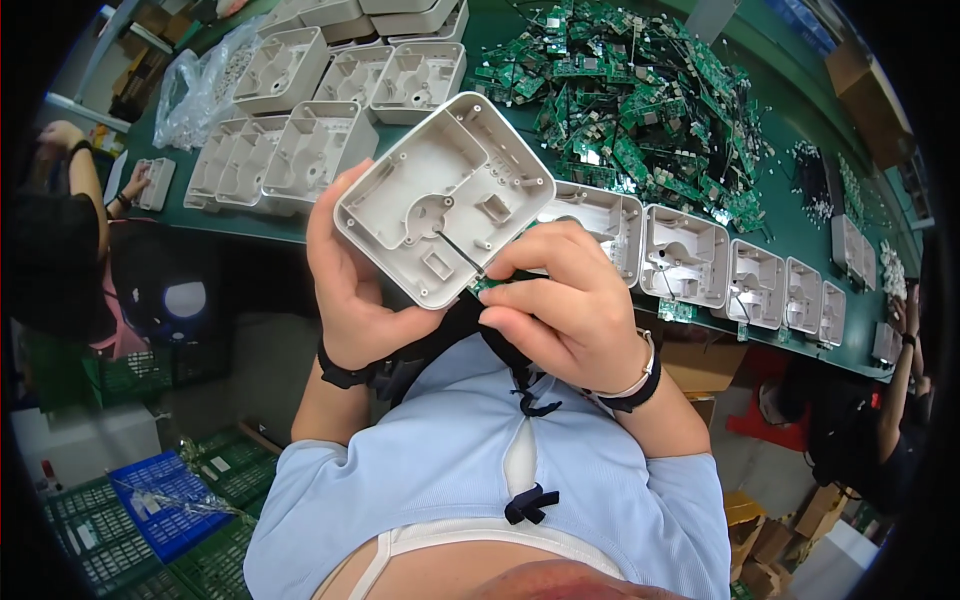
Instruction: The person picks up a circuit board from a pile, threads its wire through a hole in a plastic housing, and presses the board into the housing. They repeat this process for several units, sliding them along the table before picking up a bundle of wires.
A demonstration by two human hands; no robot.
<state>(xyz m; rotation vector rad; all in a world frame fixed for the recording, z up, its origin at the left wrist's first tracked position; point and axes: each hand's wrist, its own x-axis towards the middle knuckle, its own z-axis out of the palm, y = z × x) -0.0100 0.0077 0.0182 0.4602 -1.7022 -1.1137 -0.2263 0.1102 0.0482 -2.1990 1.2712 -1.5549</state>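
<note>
My left hand (352,285) grips an off-white plastic housing (390,205) by its left side and lower corner, tilted with its open inside facing me. Ribs, screw posts and a round recess show within it. My right hand (580,310) pinches a small green circuit board (484,284) at the housing's lower right edge. From the board a thin black wire (461,254) runs across the inside to the round recess. The fingers cover most of the board.
A large heap of green circuit boards (630,100) lies on the green table (480,60). Several similar housings (685,250) stand in a row to the right, some with boards hanging over the front edge. More housings (310,150) are stacked at left. Other people work at both sides.
</note>
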